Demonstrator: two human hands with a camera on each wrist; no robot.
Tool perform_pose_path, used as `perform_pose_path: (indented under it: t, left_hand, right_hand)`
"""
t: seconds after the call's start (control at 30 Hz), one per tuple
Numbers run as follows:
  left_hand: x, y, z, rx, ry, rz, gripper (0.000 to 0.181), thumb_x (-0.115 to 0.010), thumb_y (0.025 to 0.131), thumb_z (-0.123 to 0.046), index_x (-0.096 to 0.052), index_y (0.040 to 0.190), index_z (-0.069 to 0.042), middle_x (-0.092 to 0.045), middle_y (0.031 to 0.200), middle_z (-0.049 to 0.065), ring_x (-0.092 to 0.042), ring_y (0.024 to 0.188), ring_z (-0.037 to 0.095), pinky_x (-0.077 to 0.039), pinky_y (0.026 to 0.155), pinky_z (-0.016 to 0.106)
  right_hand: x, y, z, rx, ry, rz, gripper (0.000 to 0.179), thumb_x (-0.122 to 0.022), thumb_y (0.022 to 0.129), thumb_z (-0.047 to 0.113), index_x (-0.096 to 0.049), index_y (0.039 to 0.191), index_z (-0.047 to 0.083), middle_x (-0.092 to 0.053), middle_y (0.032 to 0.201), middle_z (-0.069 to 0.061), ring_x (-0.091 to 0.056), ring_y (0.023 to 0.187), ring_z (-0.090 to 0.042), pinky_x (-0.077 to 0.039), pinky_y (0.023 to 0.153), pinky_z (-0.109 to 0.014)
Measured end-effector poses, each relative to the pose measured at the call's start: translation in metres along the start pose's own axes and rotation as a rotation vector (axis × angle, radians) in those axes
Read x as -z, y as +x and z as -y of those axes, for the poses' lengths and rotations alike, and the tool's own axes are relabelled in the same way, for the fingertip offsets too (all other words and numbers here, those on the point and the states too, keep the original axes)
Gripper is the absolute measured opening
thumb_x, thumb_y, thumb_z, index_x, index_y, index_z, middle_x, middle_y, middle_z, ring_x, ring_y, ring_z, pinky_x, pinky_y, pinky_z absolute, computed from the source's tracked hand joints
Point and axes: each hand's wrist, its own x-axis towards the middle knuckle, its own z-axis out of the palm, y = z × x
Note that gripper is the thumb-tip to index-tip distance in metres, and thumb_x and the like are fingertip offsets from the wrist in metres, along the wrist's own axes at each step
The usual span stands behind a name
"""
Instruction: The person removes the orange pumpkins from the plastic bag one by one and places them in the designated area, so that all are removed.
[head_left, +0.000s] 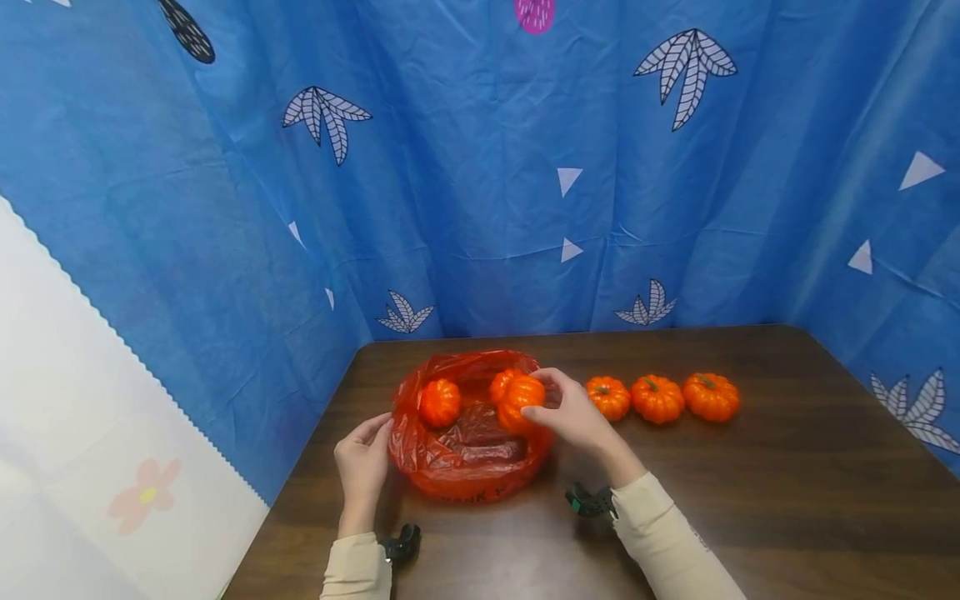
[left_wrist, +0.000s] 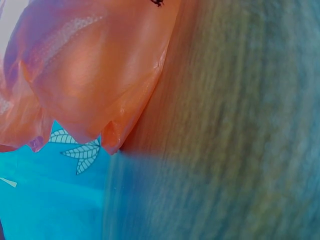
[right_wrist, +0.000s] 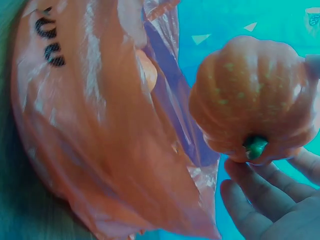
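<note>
A red plastic bag [head_left: 480,487] with dark lettering stands open-mouthed on the table. Its left rim is pinched between the thumb and fingers of my left hand [head_left: 363,458]. My right hand [head_left: 573,417] grips a small orange pumpkin [head_left: 521,407] over the bag's right side; its green stem shows in the right wrist view, where the pumpkin [right_wrist: 252,95] is beside the bag [right_wrist: 100,125]. Inside the bag lie one pumpkin [head_left: 440,403] at the left and another [head_left: 501,383], partly hidden behind the held one. The left wrist view shows the bag [left_wrist: 100,75], but not the left hand.
Three more orange pumpkins sit in a row right of the bag: a near one [head_left: 613,404], a middle one [head_left: 657,400] and a far-right one [head_left: 711,397]. They rest on a dark wooden table [head_left: 787,483]. Behind it hangs a blue patterned curtain [head_left: 510,208].
</note>
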Motion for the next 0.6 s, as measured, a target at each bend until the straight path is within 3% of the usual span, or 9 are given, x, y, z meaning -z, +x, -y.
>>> perform_pose_path:
  t: [0.4, 0.6]
  left_hand:
    - [-0.001, 0.002, 0.003, 0.009, 0.0, -0.006, 0.019, -0.072, 0.091, -0.007, -0.076, 0.106, 0.003, -0.074, 0.105, 0.024, -0.067, 0.077, -0.009, -0.055, 0.068, 0.009]
    - [0.0, 0.0, 0.001, -0.009, 0.001, -0.011, 0.016, -0.072, 0.091, -0.008, -0.077, 0.104, 0.002, -0.075, 0.103, 0.024, -0.069, 0.078, -0.004, -0.056, 0.069, 0.011]
  right_hand:
    - [0.029, -0.017, 0.0, 0.071, 0.116, 0.018, 0.055, -0.071, 0.092, 0.024, -0.05, 0.14, 0.008, -0.056, 0.138, -0.019, -0.057, 0.124, -0.039, -0.058, 0.096, -0.041]
    - [0.041, -0.021, -0.007, 0.094, 0.063, -0.002, 0.054, -0.07, 0.093, 0.022, -0.051, 0.142, 0.008, -0.057, 0.138, -0.018, -0.056, 0.122, -0.036, -0.058, 0.09, -0.027]
